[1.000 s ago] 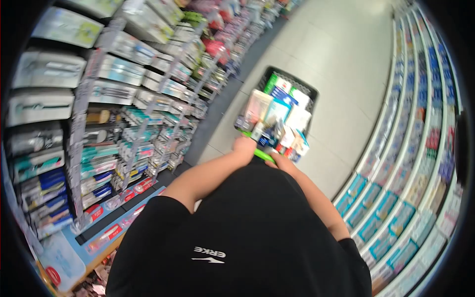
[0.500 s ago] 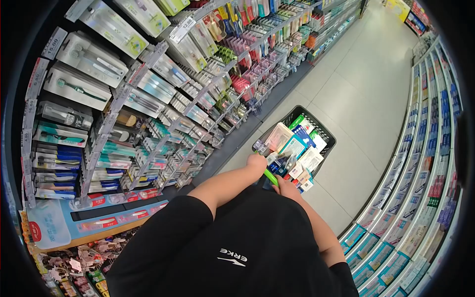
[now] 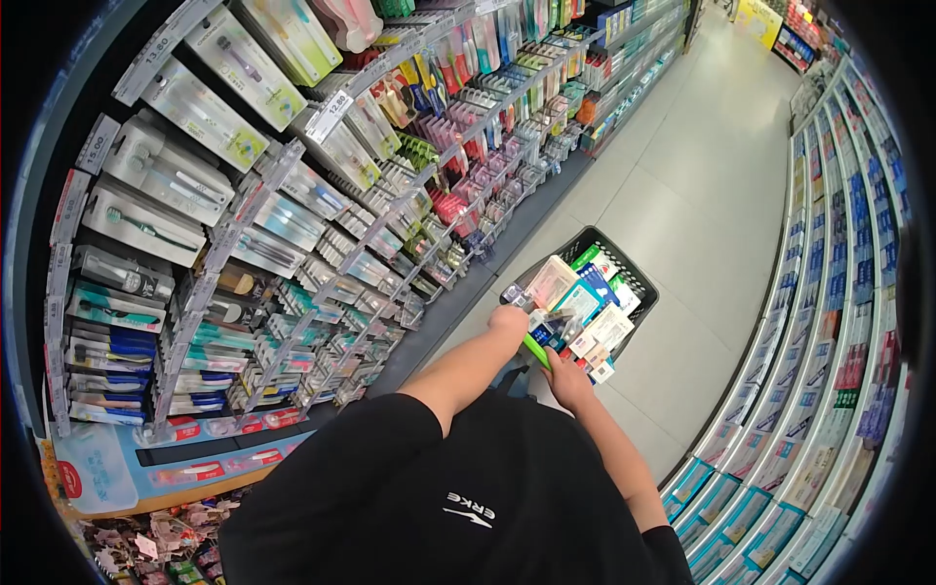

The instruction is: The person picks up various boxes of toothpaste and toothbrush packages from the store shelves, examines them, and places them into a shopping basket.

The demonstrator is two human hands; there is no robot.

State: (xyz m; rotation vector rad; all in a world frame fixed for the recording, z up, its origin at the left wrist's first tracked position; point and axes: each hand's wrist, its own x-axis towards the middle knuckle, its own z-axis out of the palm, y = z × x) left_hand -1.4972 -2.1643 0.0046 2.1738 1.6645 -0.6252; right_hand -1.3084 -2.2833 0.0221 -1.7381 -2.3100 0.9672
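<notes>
A black shopping basket (image 3: 639,276) is held out in front of me, filled with boxes and packs. Its bright green handle (image 3: 535,350) runs between my hands. My left hand (image 3: 508,321) is closed around the far left end of the handle, beside a clear plastic pack (image 3: 516,294). At the other end, my right hand (image 3: 568,379) grips the handle with its fingers partly hidden. Inside the basket lie a pale pink box (image 3: 554,282), a blue-edged white pack (image 3: 582,301), white boxes (image 3: 611,327) and a green-and-white pack (image 3: 603,261).
Shelves of packaged toothbrushes (image 3: 146,226) with price labels line the left side. On the right, long curved-looking shelves (image 3: 829,322) hold rows of boxes. A tiled aisle floor (image 3: 702,166) stretches ahead to a yellow sign (image 3: 758,23).
My view has tilted, so the left shelves sit lower in the picture. The aisle's far end has shifted left. Both hands keep their hold on the basket handle.
</notes>
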